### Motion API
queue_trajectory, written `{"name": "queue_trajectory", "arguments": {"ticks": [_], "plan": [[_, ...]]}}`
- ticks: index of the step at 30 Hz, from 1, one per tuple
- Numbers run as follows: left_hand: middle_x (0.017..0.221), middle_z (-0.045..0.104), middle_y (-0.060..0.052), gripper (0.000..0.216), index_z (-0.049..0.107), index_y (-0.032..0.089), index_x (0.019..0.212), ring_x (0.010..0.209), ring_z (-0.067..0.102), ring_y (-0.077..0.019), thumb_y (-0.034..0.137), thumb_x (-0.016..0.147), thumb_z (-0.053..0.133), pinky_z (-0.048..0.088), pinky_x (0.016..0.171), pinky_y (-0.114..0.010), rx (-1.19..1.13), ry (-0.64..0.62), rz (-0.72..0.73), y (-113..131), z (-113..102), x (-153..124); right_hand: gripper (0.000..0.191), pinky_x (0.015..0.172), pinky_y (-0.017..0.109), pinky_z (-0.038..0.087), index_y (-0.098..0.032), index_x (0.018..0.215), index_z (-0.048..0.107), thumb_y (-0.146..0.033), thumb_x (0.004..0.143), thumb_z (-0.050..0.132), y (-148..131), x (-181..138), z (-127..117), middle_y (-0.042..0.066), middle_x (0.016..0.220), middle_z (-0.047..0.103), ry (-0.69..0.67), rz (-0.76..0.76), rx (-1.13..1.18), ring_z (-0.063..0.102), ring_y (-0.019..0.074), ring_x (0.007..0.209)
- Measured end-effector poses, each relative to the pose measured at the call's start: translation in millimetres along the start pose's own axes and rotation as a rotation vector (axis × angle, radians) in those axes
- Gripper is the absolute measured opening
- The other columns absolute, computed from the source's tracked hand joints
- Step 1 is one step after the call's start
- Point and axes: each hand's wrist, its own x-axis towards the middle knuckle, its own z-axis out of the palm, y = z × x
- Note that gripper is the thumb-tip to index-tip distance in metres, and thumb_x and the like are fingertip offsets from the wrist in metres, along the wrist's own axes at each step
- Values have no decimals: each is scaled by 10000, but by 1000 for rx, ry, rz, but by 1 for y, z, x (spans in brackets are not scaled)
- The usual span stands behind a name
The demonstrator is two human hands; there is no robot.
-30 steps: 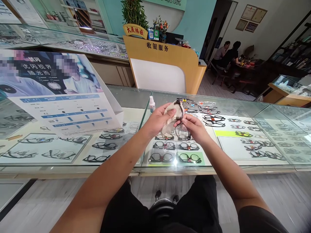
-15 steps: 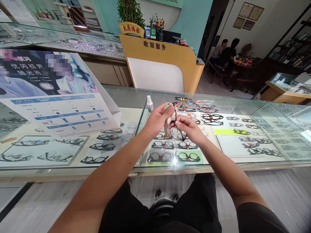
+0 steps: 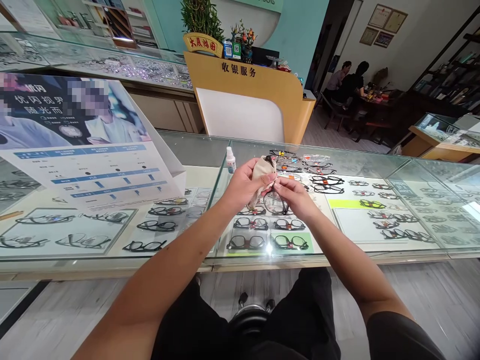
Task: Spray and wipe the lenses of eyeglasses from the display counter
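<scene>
My left hand (image 3: 246, 181) is closed on a beige cleaning cloth (image 3: 261, 170), its thumb pressed over the front. The cloth wraps the upper part of a pair of dark-framed eyeglasses (image 3: 275, 202), so one lens is hidden. Below the cloth the other clear lens hangs in view. My right hand (image 3: 291, 194) pinches the frame between thumb and fingertips, close to the left thumb. Both hands are above the glass display counter (image 3: 318, 252). Just behind my left hand a small white spray bottle (image 3: 230, 161) stands upright on the counter.
Rows of eyeglasses (image 3: 290, 242) lie inside the counter. A large folded advertising card (image 3: 86, 145) stands at the left. Past the counter is a yellow cashier desk (image 3: 255, 80) with a plant on it. Two people (image 3: 348, 82) sit at a table at the back right.
The cloth has spread and turned, now covering more of the glasses' upper part. My left thumb has shifted slightly down and right. The right hand keeps its pinch.
</scene>
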Motion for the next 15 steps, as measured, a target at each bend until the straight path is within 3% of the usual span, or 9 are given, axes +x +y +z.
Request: {"name": "queue_trajectory", "arguments": {"ticks": [3,8,11,15], "plan": [[665,638,55,623,645,210,869,477,519,-89,624,693,1077,425,478,-249,8,36,21,-3,2,-1,590,709,331,373,-233,833,692,-800,910,835,-2,-1,4,23,833,724,-18,-35,-52,426,161,707],[691,682,14,657,635,211,843,492,575,-113,797,813,931,467,474,-263,23,54,36,-3,-2,0,601,750,335,407,-242,810,650,-808,923,820,-11,-4,6,32,835,732,-39,-75,-78,491,181,754],[705,694,7,663,672,200,876,533,609,-124,795,788,950,508,508,-264,-6,32,23,-2,-6,2,586,719,333,364,-240,808,668,-792,912,836,-12,-5,1,29,821,726,-7,-57,-74,436,172,717],[836,772,-9,679,735,194,1109,573,647,-133,673,737,1039,559,566,-284,-36,-27,-41,2,-4,0,532,694,333,344,-238,847,712,-746,905,860,-8,-4,-5,18,815,709,36,-11,0,379,161,684]]}}
